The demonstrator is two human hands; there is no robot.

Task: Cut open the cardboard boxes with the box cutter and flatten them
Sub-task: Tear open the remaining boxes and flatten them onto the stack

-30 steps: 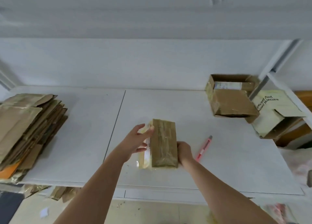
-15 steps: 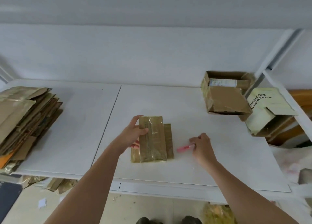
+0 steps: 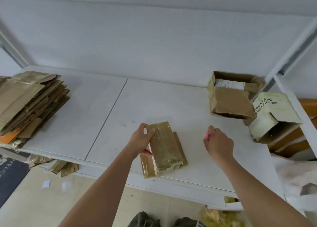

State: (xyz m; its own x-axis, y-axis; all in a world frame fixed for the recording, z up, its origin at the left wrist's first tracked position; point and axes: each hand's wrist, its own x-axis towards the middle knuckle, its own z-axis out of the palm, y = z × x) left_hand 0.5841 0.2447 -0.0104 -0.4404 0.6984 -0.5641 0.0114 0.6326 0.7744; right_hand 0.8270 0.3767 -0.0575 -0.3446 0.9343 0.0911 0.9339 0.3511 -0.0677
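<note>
Steadying taped cardboard box point(image 3: 163, 148) near table's point(image 3: 171, 103) front edge: left hand point(image 3: 140, 139) grips far-left corner, thumb over top. Right hand point(image 3: 218, 141), curled round pink box cutter point(image 3: 205, 135), only tip showing, hovers just right of box, apart from it. Box long axis runs away from person, slightly skewed; taped top seam runs along it. Cutter hand nearer far end; likely stroke runs toward person along seam. Left fingers sit close to that line: risk.

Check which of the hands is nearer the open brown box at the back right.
Right. The right hand, curled around the pink box cutter, sits below-left of the open brown box. The left hand is farther left, gripping the taped box.
</note>
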